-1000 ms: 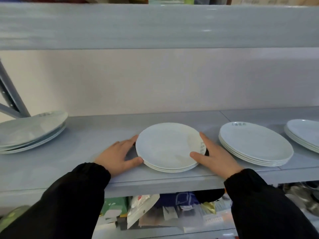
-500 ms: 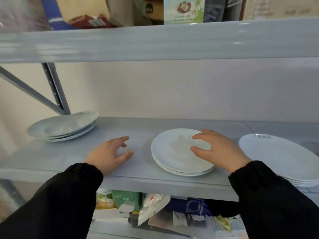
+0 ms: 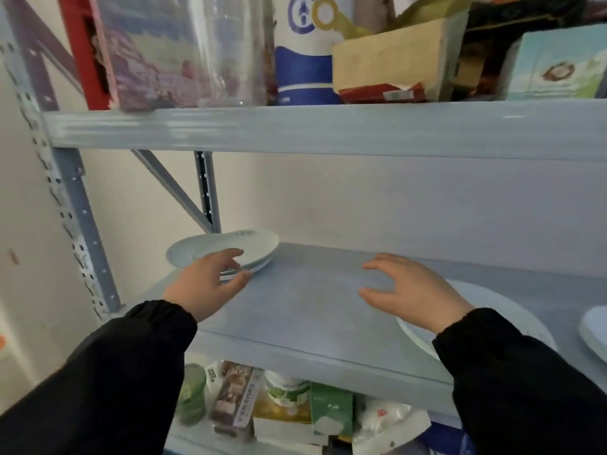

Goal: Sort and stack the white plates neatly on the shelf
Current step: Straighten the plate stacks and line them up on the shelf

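Observation:
A stack of white plates [image 3: 230, 246] sits at the far left of the grey shelf [image 3: 308, 310], near the back upright. My left hand [image 3: 205, 282] is at its front rim, fingers spread, thumb beside the lowest plate's edge; no grip shows. My right hand [image 3: 410, 290] hovers over the bare middle of the shelf, fingers apart and empty. Behind my right wrist lies a second stack of white plates [image 3: 502, 310], partly hidden by my black sleeve. A third stack of white plates [image 3: 594, 330] is cut off at the right edge.
The shelf above [image 3: 328, 129] carries boxes, a clear glass jar [image 3: 233, 50] and cartons close overhead. A grey perforated upright [image 3: 75, 208] and a diagonal brace [image 3: 170, 188] stand at the left. Packets and cans [image 3: 285, 392] fill the shelf below.
The view has swung left and up. My left hand moved from the bare shelf to the left stack's rim. My right hand left the middle stack and now hovers over bare shelf.

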`<state>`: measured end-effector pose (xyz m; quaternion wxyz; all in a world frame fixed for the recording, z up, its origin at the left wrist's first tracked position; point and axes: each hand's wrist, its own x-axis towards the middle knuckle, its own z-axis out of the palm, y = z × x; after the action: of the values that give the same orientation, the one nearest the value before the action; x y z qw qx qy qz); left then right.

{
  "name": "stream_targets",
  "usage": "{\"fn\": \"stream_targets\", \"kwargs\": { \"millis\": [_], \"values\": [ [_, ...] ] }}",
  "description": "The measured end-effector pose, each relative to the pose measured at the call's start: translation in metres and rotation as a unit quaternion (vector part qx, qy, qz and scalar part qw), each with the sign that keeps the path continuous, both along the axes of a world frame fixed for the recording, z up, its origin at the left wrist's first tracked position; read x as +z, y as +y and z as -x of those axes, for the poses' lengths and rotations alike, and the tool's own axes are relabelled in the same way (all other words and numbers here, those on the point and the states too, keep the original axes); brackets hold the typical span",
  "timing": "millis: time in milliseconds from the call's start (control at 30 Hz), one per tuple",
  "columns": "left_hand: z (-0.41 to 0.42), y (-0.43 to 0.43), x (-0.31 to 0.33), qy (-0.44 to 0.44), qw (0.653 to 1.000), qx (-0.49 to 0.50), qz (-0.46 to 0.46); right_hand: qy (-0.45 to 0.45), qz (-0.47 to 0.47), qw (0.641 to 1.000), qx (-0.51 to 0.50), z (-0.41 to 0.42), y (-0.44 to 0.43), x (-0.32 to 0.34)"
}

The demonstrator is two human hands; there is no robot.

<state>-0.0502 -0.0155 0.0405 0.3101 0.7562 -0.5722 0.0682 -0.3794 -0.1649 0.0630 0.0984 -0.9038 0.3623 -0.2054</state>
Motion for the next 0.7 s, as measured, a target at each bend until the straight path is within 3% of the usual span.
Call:
{"fn": "stream_targets", "kwargs": {
  "millis": [433, 700],
  "values": [
    [-0.138, 0.038, -0.028, 0.067, 0.997, 0.039, 0.017, -0.015, -0.053, 0.998, 0.032, -0.164, 0.027, -0.030],
    [-0.173, 0.010, -0.055, 0.164, 0.986, 0.032, 0.004, -0.240, -0.153, 0.958, -0.022, -0.240, 0.009, -0.054]
  ]
}}
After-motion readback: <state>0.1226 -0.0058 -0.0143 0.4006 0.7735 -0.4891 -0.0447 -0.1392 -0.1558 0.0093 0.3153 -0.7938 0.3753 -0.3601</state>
